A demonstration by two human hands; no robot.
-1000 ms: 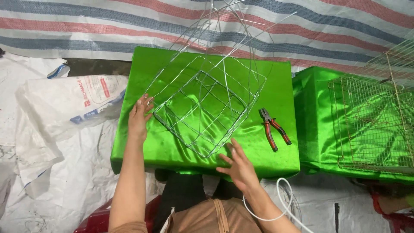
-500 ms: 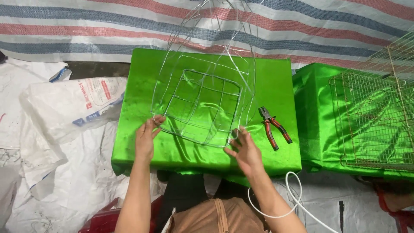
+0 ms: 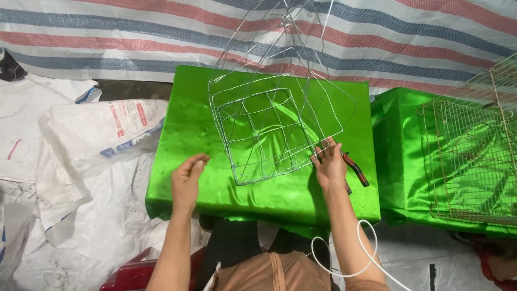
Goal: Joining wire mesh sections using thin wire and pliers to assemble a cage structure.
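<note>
A thin silver wire frame basket (image 3: 264, 126) stands tilted on a block covered in shiny green cloth (image 3: 199, 134). My right hand (image 3: 329, 164) grips the frame's lower right corner with its fingers around the wires. My left hand (image 3: 188, 175) hovers over the green cloth left of the frame, fingers loosely curled, apart from the wires and holding nothing I can see. Red-handled pliers (image 3: 355, 170) lie on the cloth just right of my right hand, partly hidden by it.
A second green-covered block (image 3: 398, 151) at the right carries a stack of wire mesh baskets (image 3: 468, 156). White woven sacks (image 3: 97, 134) lie on the floor at left. A striped tarp (image 3: 134, 37) hangs behind. A white cord (image 3: 366, 253) loops by my right forearm.
The wire frame has turned and shifted right and up. My right hand followed it to its right corner. My left hand let go of the frame and drew back to the left.
</note>
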